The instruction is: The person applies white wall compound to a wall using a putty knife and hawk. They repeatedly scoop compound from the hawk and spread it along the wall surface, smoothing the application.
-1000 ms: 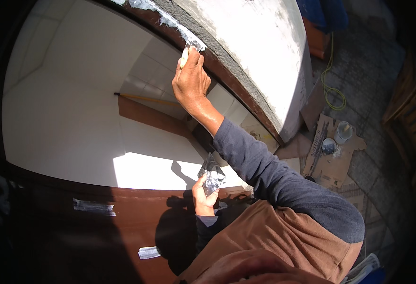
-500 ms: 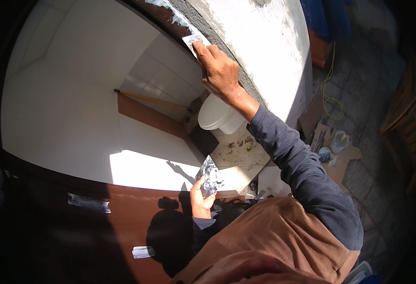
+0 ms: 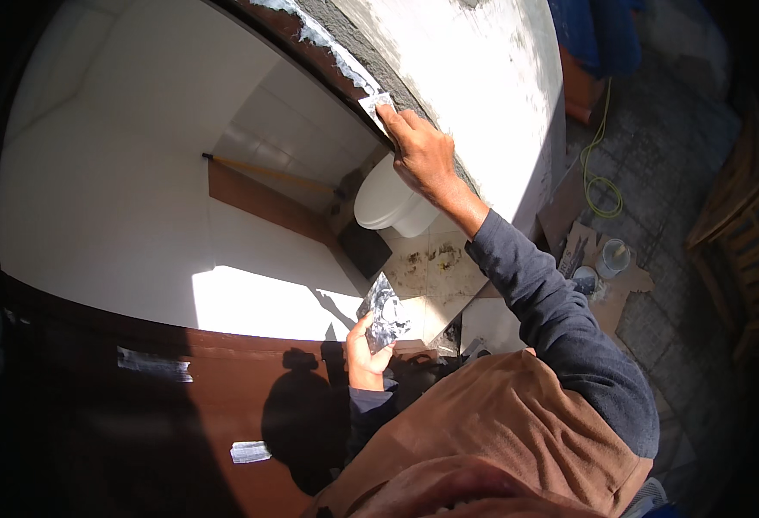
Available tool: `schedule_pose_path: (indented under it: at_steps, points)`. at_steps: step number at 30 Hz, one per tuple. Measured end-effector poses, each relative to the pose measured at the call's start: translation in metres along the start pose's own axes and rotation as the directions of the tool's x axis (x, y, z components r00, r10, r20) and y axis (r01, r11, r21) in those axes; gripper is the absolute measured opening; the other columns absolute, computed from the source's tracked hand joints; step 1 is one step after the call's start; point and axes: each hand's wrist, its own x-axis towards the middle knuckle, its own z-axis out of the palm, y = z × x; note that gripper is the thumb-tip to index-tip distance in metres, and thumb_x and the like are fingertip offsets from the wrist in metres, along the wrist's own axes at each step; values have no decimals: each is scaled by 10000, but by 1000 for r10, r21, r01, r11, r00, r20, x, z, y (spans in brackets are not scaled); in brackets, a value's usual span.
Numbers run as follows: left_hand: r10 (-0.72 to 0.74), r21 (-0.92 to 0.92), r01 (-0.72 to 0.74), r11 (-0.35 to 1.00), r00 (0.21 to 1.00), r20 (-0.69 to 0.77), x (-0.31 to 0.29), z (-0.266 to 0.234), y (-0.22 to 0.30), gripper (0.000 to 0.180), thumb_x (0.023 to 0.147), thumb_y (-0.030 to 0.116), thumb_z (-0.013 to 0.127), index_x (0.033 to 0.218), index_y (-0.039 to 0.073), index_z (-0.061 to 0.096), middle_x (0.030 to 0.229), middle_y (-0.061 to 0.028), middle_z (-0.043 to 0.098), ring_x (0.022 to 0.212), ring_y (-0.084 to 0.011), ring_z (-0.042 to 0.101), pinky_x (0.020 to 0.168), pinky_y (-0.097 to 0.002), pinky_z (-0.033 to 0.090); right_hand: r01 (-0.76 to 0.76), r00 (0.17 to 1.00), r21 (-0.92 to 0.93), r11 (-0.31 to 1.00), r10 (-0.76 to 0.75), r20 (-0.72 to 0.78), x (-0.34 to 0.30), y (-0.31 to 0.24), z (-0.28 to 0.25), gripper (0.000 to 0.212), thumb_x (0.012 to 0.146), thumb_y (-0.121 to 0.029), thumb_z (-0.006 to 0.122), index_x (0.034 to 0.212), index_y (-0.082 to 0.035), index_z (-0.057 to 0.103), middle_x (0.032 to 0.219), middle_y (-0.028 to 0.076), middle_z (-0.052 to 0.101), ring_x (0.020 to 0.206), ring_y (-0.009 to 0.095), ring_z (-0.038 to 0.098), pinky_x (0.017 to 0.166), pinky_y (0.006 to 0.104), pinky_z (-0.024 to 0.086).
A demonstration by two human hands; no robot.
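My right hand (image 3: 423,151) is raised and presses a small flat scraper blade (image 3: 374,105) against the brown door frame (image 3: 297,47), where white filler is smeared along the edge beside the rough grey and white wall (image 3: 474,78). My left hand (image 3: 364,354) is held low near my chest and grips a flat metal plate (image 3: 385,311) loaded with grey-white paste. Both sleeves are dark blue, and a brown apron covers my front.
A brown door (image 3: 164,406) with strips of tape stands open at lower left. Through the doorway are white tiled walls, a white toilet (image 3: 388,203), a dark mat and a long-handled tool (image 3: 267,173). Cardboard with small tins (image 3: 608,259) and a green cord (image 3: 600,173) lie on the paving at right.
My right hand has slid with the scraper down and to the right along the door frame. The view has shifted, showing the toilet. The left hand keeps the plate in about the same place.
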Motion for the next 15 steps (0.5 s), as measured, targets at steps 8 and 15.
schedule_pose_path:
  at_steps: [8, 15]
  points:
    - [96, -116, -82, 990, 988, 119, -8, 31, 5, 209, 982, 182, 576, 1116, 48, 665, 974, -73, 755, 818, -219, 741, 585, -349, 571, -230, 968, 182, 956, 245, -60, -7, -24, -30, 517, 878, -38, 616, 1383, -127, 549, 1023, 96, 702, 848, 314, 706, 681, 401, 558]
    - [111, -73, -105, 992, 989, 99, -12, 38, 4, 204, 992, 185, 562, 1116, 58, 663, 970, -69, 750, 794, -210, 736, 571, -337, 562, -344, 902, 234, 909, 390, -187, 47, -80, 30, 608, 925, -109, 587, 1477, -1, 358, 1018, 200, 518, 767, 378, 642, 601, 473, 534]
